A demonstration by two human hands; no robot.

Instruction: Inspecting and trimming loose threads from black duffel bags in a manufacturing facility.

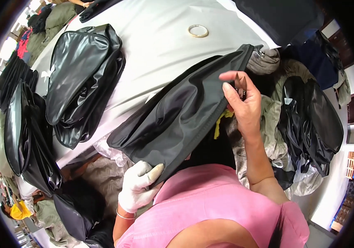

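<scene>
A long black sewn fabric piece stretches diagonally in front of me, from lower left to upper right, with a seam along its near edge. My left hand, in a white glove, pinches its lower left corner between thumb and fingers. My bare right hand is beside the upper right part of the piece, with the index finger and thumb near the seamed edge. Tucked in that hand is a pair of small dark thread snips, blades pointing up; the fingers hide most of them.
A white-covered table lies ahead, with a pale ring-shaped roll on it. Shiny black folded pieces are heaped at left. More black pieces hang over grey-green cloth at right. A dark panel is at the far right.
</scene>
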